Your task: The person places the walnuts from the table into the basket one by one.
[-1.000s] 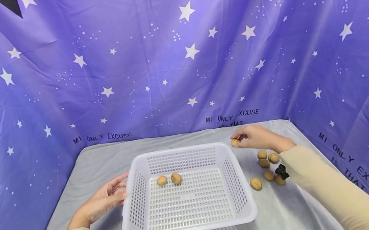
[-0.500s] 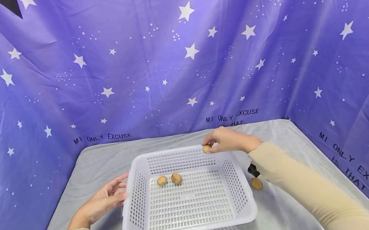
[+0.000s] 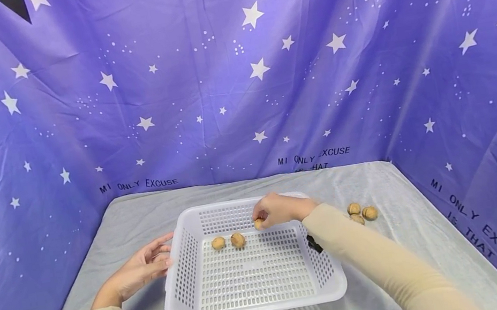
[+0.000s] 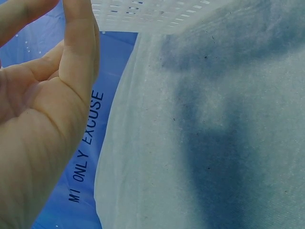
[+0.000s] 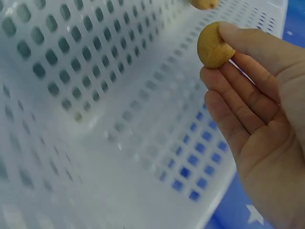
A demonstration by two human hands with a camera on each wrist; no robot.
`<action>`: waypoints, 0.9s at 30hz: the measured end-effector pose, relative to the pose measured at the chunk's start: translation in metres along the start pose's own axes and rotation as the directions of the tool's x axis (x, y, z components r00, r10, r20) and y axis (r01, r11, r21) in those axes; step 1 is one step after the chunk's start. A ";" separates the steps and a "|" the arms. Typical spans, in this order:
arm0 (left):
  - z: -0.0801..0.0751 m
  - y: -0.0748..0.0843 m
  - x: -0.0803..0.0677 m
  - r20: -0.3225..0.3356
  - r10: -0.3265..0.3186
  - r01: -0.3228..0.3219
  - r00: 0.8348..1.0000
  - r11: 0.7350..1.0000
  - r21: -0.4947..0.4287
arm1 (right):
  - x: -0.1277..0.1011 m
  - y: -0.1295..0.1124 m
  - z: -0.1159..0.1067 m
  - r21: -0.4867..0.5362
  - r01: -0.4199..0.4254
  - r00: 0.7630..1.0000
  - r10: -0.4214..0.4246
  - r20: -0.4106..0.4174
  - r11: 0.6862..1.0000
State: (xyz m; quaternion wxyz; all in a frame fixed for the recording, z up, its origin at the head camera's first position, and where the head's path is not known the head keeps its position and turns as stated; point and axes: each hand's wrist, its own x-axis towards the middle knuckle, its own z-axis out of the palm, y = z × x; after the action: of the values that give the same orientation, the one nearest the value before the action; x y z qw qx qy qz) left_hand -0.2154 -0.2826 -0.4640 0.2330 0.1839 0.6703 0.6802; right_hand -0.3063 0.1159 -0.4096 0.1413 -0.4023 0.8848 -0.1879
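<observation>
A staged recording booth, not a lived-in room — a purple backdrop (image 3: 235,70) printed with white stars and the words "MI ONLY EXCUSE" hangs on three sides, creased like cloth. It closes in a small table (image 3: 141,215) under a grey cover, which bears just a white basket (image 3: 257,305) and some walnuts (image 3: 361,212) — a set for filming handwork

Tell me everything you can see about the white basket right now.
The white basket is a shallow rectangular tray of what looks like plastic, with a smooth rolled rim and perforated walls and floor. It sits flat and upright on the grey cloth. Two walnuts lie on its floor near the far wall. The left hand touches its left rim with straight fingers. The right hand hovers inside near the far wall, pinching a third walnut.
</observation>
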 end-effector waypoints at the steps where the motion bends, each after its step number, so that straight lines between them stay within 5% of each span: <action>1: 0.000 0.000 0.000 -0.003 -0.002 0.002 1.000 1.000 0.002 | 0.002 0.000 0.003 0.003 -0.001 1.000 0.001 0.010 1.000; 12: 0.002 0.002 -0.001 -0.001 -0.002 0.002 1.000 1.000 -0.007 | 0.018 0.003 0.040 -0.082 -0.053 0.995 0.059 0.075 0.995; 20: 0.000 0.000 -0.001 -0.012 -0.005 0.005 1.000 1.000 0.009 | 0.016 0.003 0.042 -0.077 -0.068 0.995 0.073 0.061 0.995; 27: 0.000 -0.001 -0.001 -0.004 0.003 -0.003 1.000 1.000 0.007 | 0.010 0.000 0.030 0.046 -0.146 0.987 0.142 0.075 0.988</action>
State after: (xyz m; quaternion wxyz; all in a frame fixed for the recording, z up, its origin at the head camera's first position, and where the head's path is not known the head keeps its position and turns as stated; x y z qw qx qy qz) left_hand -0.2147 -0.2828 -0.4645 0.2301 0.1845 0.6729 0.6784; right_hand -0.3009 0.1017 -0.4375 0.1963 -0.3401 0.9008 -0.1853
